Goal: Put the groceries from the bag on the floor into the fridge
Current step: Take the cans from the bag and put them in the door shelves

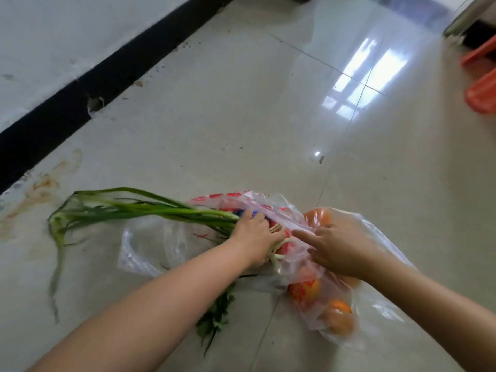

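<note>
Nearest: a small sprig of dark green leafy herb (pixel 214 315) lies on the glossy beige tiled floor (pixel 241 116), just under the left forearm. Round orange fruits (pixel 336 319) sit inside the thin clear plastic bag with red print (pixel 290 210), which lies crumpled on the floor. Left hand (pixel 256 238) is wrapped around the base of a bunch of long green onions (pixel 120 209), fingers curled closed on the stalks at the bag's mouth; leaves trail left across the floor. Right hand (pixel 339 247) lies on the bag film, fingers spread and flat, pressing plastic, nothing clasped. Farther back: black skirting strip (pixel 88 92) along the white wall (pixel 67 30); orange plastic items (pixel 481 89) at right edge, blurred.
</note>
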